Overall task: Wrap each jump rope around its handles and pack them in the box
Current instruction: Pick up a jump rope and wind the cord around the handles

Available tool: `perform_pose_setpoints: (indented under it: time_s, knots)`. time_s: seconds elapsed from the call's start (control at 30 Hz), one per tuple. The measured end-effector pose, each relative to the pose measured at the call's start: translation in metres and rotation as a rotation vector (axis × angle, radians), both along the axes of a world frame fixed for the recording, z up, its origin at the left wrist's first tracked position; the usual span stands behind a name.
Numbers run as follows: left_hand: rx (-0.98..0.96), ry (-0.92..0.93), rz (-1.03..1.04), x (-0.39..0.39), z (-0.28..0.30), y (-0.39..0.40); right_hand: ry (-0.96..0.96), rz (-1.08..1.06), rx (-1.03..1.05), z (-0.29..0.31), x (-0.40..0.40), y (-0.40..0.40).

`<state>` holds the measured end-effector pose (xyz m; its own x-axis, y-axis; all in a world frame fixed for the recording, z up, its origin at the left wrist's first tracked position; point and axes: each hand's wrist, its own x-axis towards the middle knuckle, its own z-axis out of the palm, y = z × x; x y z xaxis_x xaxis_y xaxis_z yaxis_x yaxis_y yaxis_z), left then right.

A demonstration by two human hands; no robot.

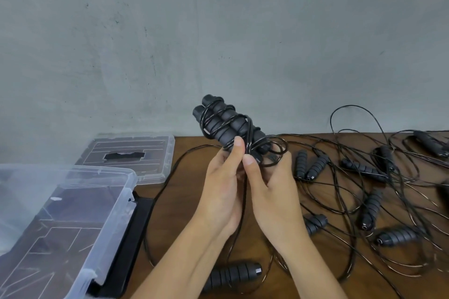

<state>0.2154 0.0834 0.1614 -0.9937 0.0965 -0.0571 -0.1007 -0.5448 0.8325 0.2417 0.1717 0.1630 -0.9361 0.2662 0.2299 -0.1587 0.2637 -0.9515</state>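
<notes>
I hold a pair of black ribbed jump rope handles [224,120] side by side, tilted up and away, with thin black cord coiled around them. My left hand [222,184] grips their lower end, thumb on the cord. My right hand [272,184] pinches a loop of the cord [274,150] beside the handles. A loose stretch of cord hangs down between my wrists. The clear plastic box [110,213] stands open at the left, nothing visible inside it.
The box's clear lid [155,150] lies flat behind the box. Several unwrapped jump ropes [369,209] with tangled cords cover the right of the brown table. One handle [233,274] lies near the front edge. A grey wall rises behind.
</notes>
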Motion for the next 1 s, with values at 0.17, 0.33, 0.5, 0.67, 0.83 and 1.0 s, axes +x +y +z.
perform_pose_setpoints:
  time_s: [0.17,0.33,0.5,0.67,0.83,1.0]
  knots:
    - [-0.018,0.027,-0.048,-0.006,-0.007,0.004,0.052,-0.038,-0.036,0.002,0.001,0.008]
    - [-0.173,0.034,0.047,-0.008,0.006,0.009,0.073,-0.013,-0.039,0.006,-0.001,0.031]
    - [-0.833,0.408,0.343,-0.021,0.031,-0.005,0.001,0.108,0.074,0.013,-0.007,0.073]
    - [-1.384,0.563,-0.149,-0.047,0.070,0.000,-0.070,0.281,0.210,0.024,-0.010,0.113]
    - [-1.454,0.590,-0.398,-0.059,0.074,0.035,-0.106,0.392,0.294,0.026,-0.012,0.146]
    - [-1.290,0.555,-0.557,-0.057,0.067,0.060,-0.093,0.468,0.354,0.028,-0.014,0.182]
